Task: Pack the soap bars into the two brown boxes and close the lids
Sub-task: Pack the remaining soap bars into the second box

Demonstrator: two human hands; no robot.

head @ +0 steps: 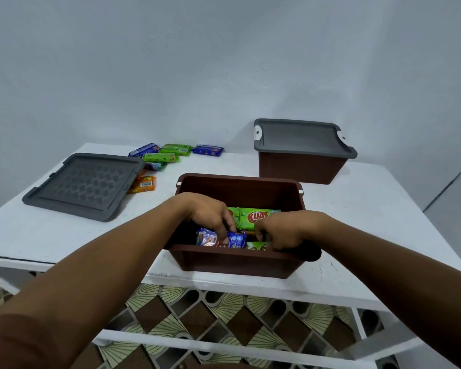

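At the near edge of the white table (357,209) stands the open brown box (237,261), and both our hands reach into it. Our left hand (210,217) pinches a blue soap bar (236,239) narrowly between thumb and fingertips. Our right hand (285,230) curls tightly over a green bar (256,246) by the near wall; whether it grips that bar we cannot tell. Two more green bars (253,217) lie side by side towards the box's far wall. Further off to the left lies one loose grey lid (85,185), with an orange bar (144,183) just beside it. Beyond them we count five loose bars (161,157), blue and green. Far right stands the second brown box (301,167), its grey lid (301,138) on. A pale wall (224,62) rises behind; a patterned floor (197,315) shows below.
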